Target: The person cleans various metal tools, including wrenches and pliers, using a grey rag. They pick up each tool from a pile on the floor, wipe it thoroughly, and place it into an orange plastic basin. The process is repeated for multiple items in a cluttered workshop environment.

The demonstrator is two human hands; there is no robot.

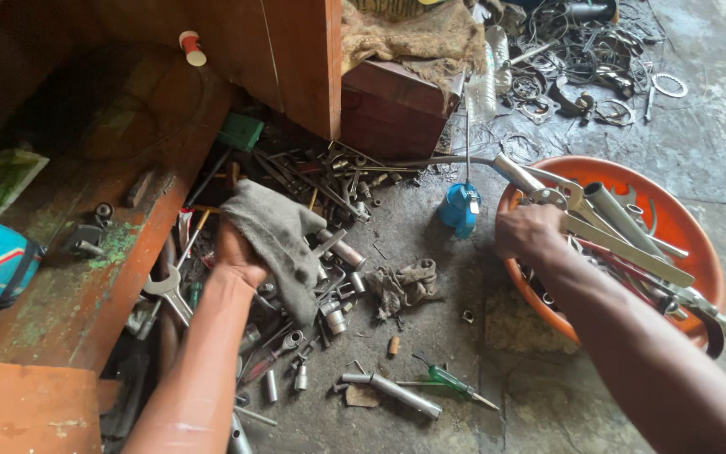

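My left hand (pixel 237 252) grips a dirty grey rag (pixel 279 240) over a heap of wrenches, sockets and bits (pixel 313 294) on the concrete floor. My right hand (pixel 529 231) reaches into an orange plastic basin (pixel 682 223) on the right and closes on a long metal tool (pixel 615 248) among pipes and spanners lying in it. A blue oil can (pixel 460 206) with a long thin spout stands between the two hands.
A wooden bench frame (pixel 128 277) runs along the left, with a brown box (pixel 392 105) behind. A second rag (pixel 405 286), a green-handled screwdriver (pixel 451 382) and a socket bar (pixel 397 393) lie on the floor. Rings and scrap metal (pixel 581 59) pile at top right.
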